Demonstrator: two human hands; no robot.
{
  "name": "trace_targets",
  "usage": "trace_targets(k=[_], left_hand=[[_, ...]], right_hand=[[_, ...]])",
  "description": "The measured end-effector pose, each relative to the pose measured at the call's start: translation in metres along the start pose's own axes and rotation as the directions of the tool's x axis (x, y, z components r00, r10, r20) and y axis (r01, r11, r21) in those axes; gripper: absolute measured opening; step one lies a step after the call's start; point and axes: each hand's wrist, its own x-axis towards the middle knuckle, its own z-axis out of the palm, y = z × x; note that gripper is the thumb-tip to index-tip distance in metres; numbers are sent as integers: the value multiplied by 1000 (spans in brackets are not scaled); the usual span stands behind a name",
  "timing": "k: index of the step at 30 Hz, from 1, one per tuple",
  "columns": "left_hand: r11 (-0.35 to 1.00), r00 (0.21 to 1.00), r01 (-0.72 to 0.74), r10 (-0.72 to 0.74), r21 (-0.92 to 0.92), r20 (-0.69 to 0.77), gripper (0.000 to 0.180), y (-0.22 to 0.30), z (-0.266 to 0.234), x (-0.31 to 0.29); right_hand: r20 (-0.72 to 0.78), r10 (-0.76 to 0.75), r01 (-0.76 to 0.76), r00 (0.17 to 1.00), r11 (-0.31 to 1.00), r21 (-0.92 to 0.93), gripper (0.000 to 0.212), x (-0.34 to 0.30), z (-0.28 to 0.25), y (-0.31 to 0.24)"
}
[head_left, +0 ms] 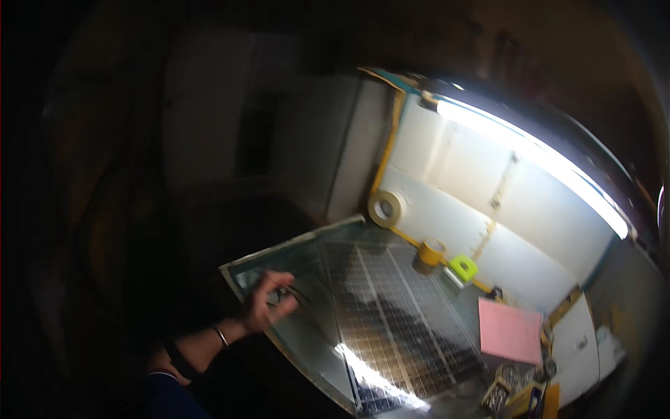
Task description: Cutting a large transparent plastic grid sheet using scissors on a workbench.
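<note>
My left hand (264, 304) reaches in from the lower left, over the left part of the glass-topped table (317, 363). Its fingers and thumb are curled around a small dark thing (299, 293) with thin ends, too blurred to name. A bracelet and a dark band circle the wrist. To the right of the hand lies a flat, shiny panel (401, 314) with a fine grid and pale stripes, which looks like a solar panel. Lamp glare crosses its near edge. My right hand is out of view.
Along the back stand a tape roll (385, 209), a yellow tape roll (431, 251) and a lime-green dispenser-like item (462, 268). A pink sheet (510, 331) lies at right, near small boxes (497, 397) and a white board (576, 349). A tube lamp (534, 160) glows above.
</note>
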Motion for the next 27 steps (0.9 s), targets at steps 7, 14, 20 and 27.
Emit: trace_targets(k=[7,14,20,27], left_hand=[[702,466,-692,260,166,845,94,100,122,-48],[649,506,-756,501,81,702,47,149,176,-82],[653,536,-756,576,47,617,22,139,186,-76],[741,639,-671,590,-17,494,14,132,192,-78]], right_hand=[[-102,297,-290,950,954,79,20,12,44,-55],[-75,187,-189,980,982,-25,27,13,35,-71],[-88,151,-163,985,975,-154,34,12,30,-83],[-91,114,-127,989,979,-162,35,11,30,-84]])
